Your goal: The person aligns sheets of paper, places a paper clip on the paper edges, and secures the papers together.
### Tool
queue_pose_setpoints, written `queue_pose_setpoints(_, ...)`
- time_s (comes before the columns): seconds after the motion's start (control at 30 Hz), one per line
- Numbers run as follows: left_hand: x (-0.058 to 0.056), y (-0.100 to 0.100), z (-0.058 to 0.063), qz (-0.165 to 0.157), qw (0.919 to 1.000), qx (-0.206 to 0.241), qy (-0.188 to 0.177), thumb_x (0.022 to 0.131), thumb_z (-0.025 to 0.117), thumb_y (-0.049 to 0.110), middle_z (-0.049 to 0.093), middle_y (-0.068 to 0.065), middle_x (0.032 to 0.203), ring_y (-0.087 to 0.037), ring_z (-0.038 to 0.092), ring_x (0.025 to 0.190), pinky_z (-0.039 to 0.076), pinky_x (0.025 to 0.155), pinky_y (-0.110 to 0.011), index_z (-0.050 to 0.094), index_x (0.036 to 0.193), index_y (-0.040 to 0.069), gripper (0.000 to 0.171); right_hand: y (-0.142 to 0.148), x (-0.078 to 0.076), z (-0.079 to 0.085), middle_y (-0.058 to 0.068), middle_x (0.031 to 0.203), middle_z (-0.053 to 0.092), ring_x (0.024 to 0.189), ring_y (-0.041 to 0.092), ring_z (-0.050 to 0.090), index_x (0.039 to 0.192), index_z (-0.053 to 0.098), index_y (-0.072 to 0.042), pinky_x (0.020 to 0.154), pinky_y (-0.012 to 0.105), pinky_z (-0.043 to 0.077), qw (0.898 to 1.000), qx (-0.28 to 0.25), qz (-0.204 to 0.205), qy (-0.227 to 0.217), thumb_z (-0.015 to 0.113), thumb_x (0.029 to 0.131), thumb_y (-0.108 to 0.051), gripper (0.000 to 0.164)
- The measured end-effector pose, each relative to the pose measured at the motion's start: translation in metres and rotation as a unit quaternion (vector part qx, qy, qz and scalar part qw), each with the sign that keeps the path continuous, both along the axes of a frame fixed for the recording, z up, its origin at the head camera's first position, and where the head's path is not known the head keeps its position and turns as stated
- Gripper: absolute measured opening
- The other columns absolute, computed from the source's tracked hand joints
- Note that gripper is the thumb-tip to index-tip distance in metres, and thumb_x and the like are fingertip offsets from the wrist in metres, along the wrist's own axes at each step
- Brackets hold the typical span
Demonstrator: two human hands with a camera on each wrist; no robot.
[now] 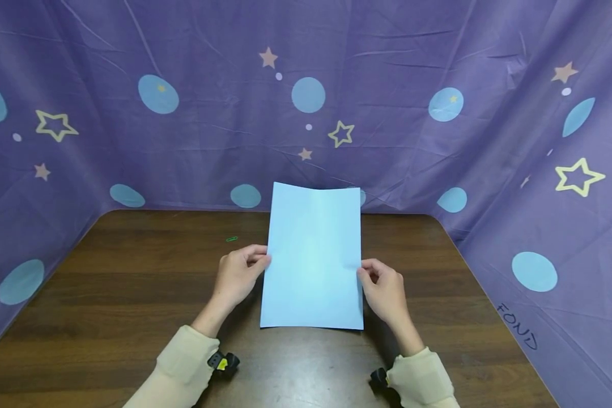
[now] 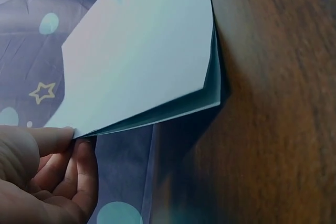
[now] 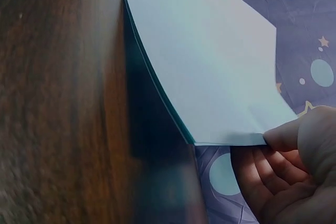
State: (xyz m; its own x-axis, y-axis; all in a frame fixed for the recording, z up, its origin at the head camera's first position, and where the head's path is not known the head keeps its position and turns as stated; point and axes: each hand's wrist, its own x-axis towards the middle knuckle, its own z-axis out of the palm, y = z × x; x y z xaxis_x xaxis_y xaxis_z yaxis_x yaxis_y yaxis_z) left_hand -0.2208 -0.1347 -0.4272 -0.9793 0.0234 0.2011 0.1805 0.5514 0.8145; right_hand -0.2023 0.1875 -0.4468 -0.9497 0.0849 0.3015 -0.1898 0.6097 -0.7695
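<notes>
Light blue sheets of paper (image 1: pixel 313 266) are held up over the table, lying one on another. In the left wrist view a gap shows between two layers at the near corner. My left hand (image 1: pixel 239 273) pinches the left edge between thumb and fingers. On the opposite edge, my right hand (image 1: pixel 385 289) pinches the paper the same way, thumb on top. Both wrist views show the paper (image 2: pixel 142 51) bowed slightly and its near edge raised off the wood. How many layers there are I cannot tell.
A small green paper clip (image 1: pixel 232 239) lies on the brown wooden table (image 1: pixel 148 294), left of the paper. A purple curtain (image 1: pixel 209 113) with stars and blue spots hangs behind the table and along both sides.
</notes>
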Motion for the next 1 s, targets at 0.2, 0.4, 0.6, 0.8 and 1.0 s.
queue_pose_setpoints(0.2, -0.001, -0.002, -0.004, -0.008, 0.9996, 0.001, -0.025, 0.104, 0.071, 0.023, 0.081, -0.006, 0.111, -0.025, 0.076, 0.103, 0.061, 0.09, -0.047, 0.076, 0.129, 0.009, 0.029, 0.0, 0.0, 0.0, 0.002, 0.076, 0.064, 0.068, 0.018, 0.054, 0.106, 0.079, -0.008, 0.061, 0.027, 0.045, 1.0, 0.014, 0.01, -0.024, 0.071, 0.101, -0.009, 0.01)
queue_pose_setpoints(0.4, -0.002, -0.004, -0.008, -0.006, 0.9991, -0.004, -0.042, 0.104, 0.07, 0.023, 0.081, -0.006, 0.111, -0.024, 0.075, 0.103, 0.06, 0.089, -0.047, 0.075, 0.13, 0.009, 0.03, 0.0, -0.001, -0.003, 0.001, 0.074, 0.063, 0.065, 0.017, 0.053, 0.105, 0.079, -0.008, 0.058, 0.027, 0.045, 0.999, 0.019, 0.018, -0.043, 0.071, 0.1, -0.008, 0.009)
queue_pose_setpoints(0.6, -0.002, -0.005, -0.011, -0.007, 0.998, -0.004, -0.063, 0.104, 0.07, 0.023, 0.081, -0.005, 0.108, -0.021, 0.075, 0.094, 0.06, 0.083, -0.044, 0.075, 0.129, 0.009, 0.029, -0.001, -0.001, -0.005, 0.001, 0.075, 0.064, 0.065, 0.017, 0.054, 0.106, 0.079, -0.008, 0.058, 0.028, 0.046, 0.997, 0.021, 0.024, -0.071, 0.07, 0.101, -0.01, 0.01)
queue_pose_setpoints(0.8, -0.002, -0.007, -0.012, -0.006, 0.9967, -0.009, -0.081, 0.103, 0.07, 0.022, 0.081, -0.005, 0.107, -0.019, 0.075, 0.089, 0.06, 0.081, -0.041, 0.075, 0.129, 0.007, 0.03, -0.001, -0.003, -0.006, 0.002, 0.077, 0.064, 0.066, 0.017, 0.056, 0.107, 0.078, -0.006, 0.06, 0.029, 0.048, 0.995, 0.027, 0.036, -0.089, 0.069, 0.102, -0.01, 0.011)
queue_pose_setpoints(1.0, -0.003, -0.008, -0.013, -0.005, 0.9943, -0.009, -0.106, 0.103, 0.07, 0.02, 0.081, -0.005, 0.106, -0.018, 0.075, 0.087, 0.059, 0.079, -0.037, 0.075, 0.128, 0.005, 0.03, -0.002, -0.004, -0.009, 0.002, 0.076, 0.064, 0.065, 0.016, 0.057, 0.109, 0.078, -0.005, 0.06, 0.03, 0.048, 0.993, 0.03, 0.042, -0.107, 0.069, 0.101, -0.01, 0.013)
